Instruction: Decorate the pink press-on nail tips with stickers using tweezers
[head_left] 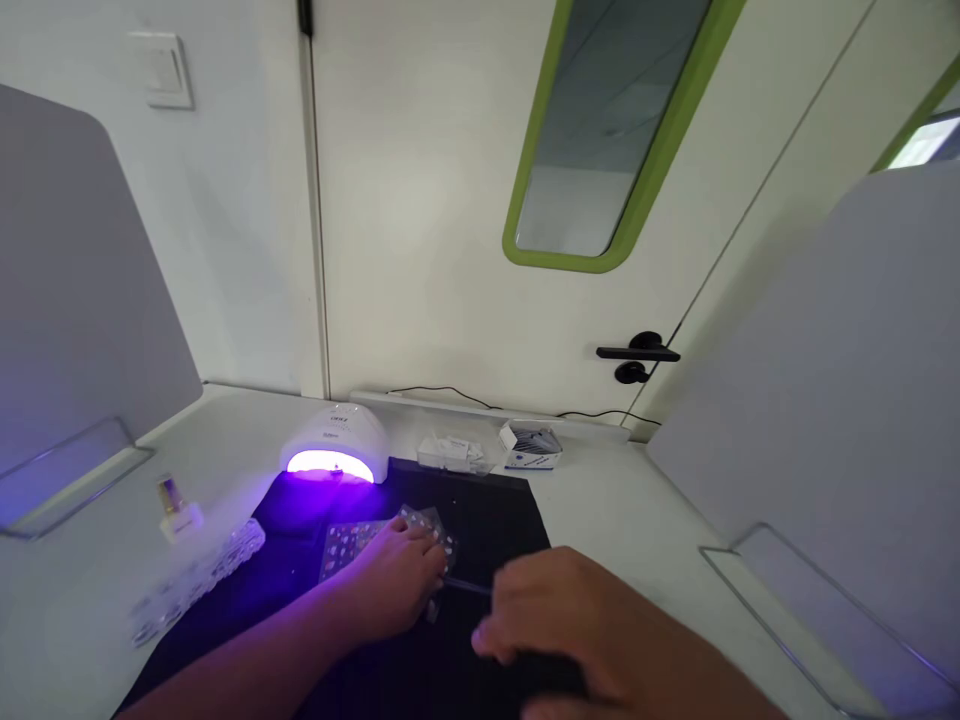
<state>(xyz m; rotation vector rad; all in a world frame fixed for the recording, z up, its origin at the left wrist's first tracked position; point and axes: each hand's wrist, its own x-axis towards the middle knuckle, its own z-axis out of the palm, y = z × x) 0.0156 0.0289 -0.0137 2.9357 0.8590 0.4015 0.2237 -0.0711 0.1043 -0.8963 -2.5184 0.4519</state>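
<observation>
My left hand (399,577) lies over clear sheets (346,541) printed with small pale shapes, on a black mat (491,510). Its fingers are bent down onto the sheets, and whatever is under them is hidden. My right hand (551,610) is to the right above the mat, blurred, its fingers curled. A thin, straight tool (469,586) runs between the two hands, its right end reaching the right hand's fingers. Behind the left hand, a white lamp (337,430) glows purple onto the mat.
A small bottle (178,512) and a clear lumpy strip (202,578) are at the left. Behind the mat are a clear case (452,455) and an open box of packets (531,446). Grey panels with wire stands (780,600) flank the table.
</observation>
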